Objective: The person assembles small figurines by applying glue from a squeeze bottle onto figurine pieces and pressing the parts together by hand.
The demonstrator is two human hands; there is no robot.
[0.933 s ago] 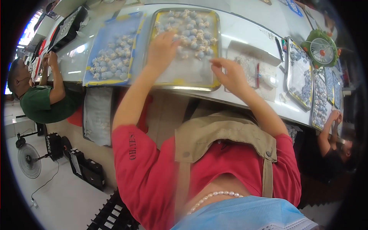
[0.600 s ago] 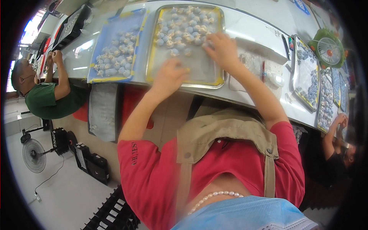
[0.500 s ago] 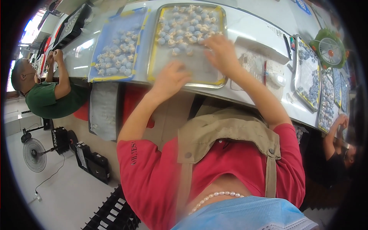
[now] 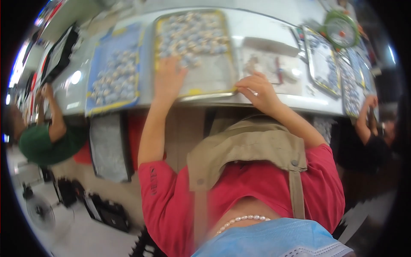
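Note:
In front of me lies a metal-rimmed tray [image 4: 205, 93] with yellow strips along its edges. Many small round grey-blue and cream pieces [image 4: 192, 34] crowd its far part; blur hides what they are. My left hand [image 4: 170, 79] is over the tray's left side, fingers stretched toward the nearest pieces and, as far as the blur shows, apart. At the tray's near right corner is my right hand [image 4: 262, 92], its thumb and forefinger closed together by the rim. Anything between those fingertips is too small to make out.
To the left sits a blue-lined tray [image 4: 96, 70] of similar pieces. On the right are a long white box [image 4: 272, 46], a metal tray [image 4: 314, 70] of blue pieces and a green-rimmed round basket [image 4: 340, 30]. Co-workers sit at both sides, one in a green shirt [image 4: 53, 143].
My left hand has moved farther onto the tray toward the pieces. My right hand has drawn back from the pieces to the near right corner. The pieces look spread differently, and the view has shifted.

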